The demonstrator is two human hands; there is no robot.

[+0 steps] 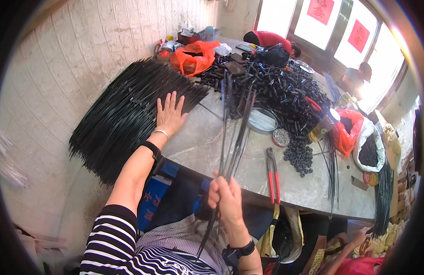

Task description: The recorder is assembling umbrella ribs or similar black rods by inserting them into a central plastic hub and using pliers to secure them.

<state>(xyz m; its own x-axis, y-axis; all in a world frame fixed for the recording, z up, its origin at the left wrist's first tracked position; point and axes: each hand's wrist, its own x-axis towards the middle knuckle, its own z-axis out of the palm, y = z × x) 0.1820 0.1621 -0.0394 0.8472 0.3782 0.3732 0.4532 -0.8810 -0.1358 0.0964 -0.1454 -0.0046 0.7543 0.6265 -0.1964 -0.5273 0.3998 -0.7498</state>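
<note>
A thick pile of long, thin black rods [115, 105] covers the left side of the table. My left hand [171, 114] lies on its right part, fingers spread, gripping nothing. In front of my body, my right hand [226, 197] is closed round a loose bundle of thin black rods [242, 137]. The bundle stands nearly upright, fanning out at the top, and its lower ends pass below my fist toward my lap. I cannot tell whether these are wires or plastic strips. Pliers with red handles [272, 181] rest at the table's near edge, right of my right hand.
A heap of black tubular parts [285, 87] fills the table's far middle, with a round tin [262, 120], small black rings [298, 159] and a jar [324, 124] nearby. Orange [194, 57] and white bags [369, 146] stand farther off. Other people sit at the far side and lower right.
</note>
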